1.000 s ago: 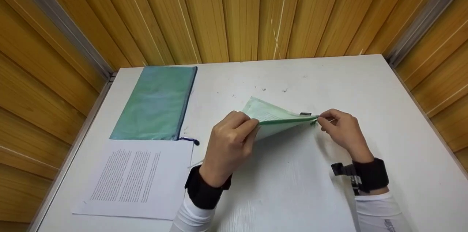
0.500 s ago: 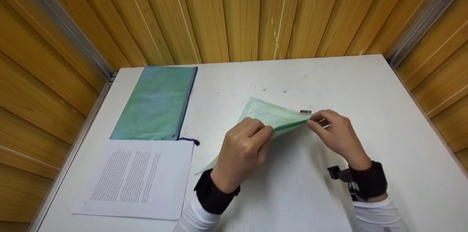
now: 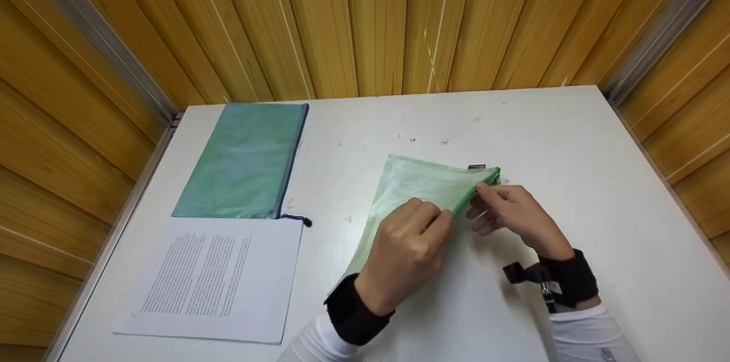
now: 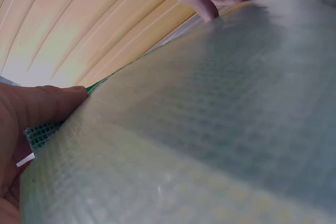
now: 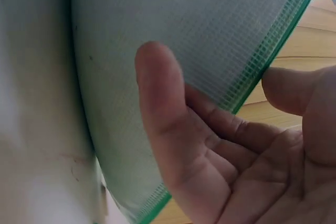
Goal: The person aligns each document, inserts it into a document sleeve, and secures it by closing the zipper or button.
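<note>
Pinching one pale-green, gridded, translucent pouch (image 3: 419, 182) with left hand (image 3: 406, 249) and right hand (image 3: 518, 216), near one darker pouch (image 3: 242, 159) and one printed page (image 3: 208, 279).

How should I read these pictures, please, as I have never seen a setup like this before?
There is no machine here, just a person's two bare hands. The large picture comes from a camera worn on the head, looking forward and down. The two close-ups come from cameras worn on the wrists, one each.

On the white table lie a blue-green pouch and, nearer the person, some printed paper. The left hand grips a pale green pouch, with lines of print showing through it. The right hand has its thumb against the pale pouch's green edge.
</note>
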{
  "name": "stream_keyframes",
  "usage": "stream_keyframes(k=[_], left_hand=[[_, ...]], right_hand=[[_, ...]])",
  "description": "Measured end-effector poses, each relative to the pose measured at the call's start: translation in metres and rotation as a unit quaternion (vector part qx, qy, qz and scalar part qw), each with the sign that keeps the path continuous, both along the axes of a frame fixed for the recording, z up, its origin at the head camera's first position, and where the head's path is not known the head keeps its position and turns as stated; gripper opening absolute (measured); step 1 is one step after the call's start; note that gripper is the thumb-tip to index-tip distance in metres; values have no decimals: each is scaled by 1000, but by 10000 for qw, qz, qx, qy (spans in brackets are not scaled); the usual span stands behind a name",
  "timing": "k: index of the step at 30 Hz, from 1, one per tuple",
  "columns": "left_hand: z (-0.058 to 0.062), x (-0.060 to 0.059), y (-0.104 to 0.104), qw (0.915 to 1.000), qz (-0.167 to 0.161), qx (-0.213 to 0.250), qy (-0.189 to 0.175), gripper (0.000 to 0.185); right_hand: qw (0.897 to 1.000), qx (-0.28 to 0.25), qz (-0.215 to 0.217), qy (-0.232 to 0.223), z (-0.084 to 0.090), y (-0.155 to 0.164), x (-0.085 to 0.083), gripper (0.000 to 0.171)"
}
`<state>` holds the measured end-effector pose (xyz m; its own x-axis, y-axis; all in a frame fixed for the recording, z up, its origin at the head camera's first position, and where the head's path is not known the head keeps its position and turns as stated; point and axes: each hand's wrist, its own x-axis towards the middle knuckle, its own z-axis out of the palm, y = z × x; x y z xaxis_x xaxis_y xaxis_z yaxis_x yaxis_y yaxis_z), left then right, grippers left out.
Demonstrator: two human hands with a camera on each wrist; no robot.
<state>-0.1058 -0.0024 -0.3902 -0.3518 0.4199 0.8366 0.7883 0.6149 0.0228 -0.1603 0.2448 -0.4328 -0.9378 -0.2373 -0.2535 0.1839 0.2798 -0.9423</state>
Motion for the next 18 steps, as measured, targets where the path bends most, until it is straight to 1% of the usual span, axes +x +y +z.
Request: stream_keyframes(k=[6, 11, 14, 18], left_hand=[[-5, 7, 13, 9987, -78, -377, 340, 9], [-11, 12, 24, 9961, -218, -762, 380, 11], [-16, 15, 29, 9950, -336, -927, 181, 14], [-23, 19, 35, 9924, -513, -1091, -245, 19]], right_hand=[[9980, -519, 91, -341, -4, 1, -3, 57], [9968, -576, 74, -544, -5, 2, -4, 57], [9971, -493, 167, -553, -5, 1, -4, 54], [9975, -376, 316, -510, -5, -1, -4, 51]])
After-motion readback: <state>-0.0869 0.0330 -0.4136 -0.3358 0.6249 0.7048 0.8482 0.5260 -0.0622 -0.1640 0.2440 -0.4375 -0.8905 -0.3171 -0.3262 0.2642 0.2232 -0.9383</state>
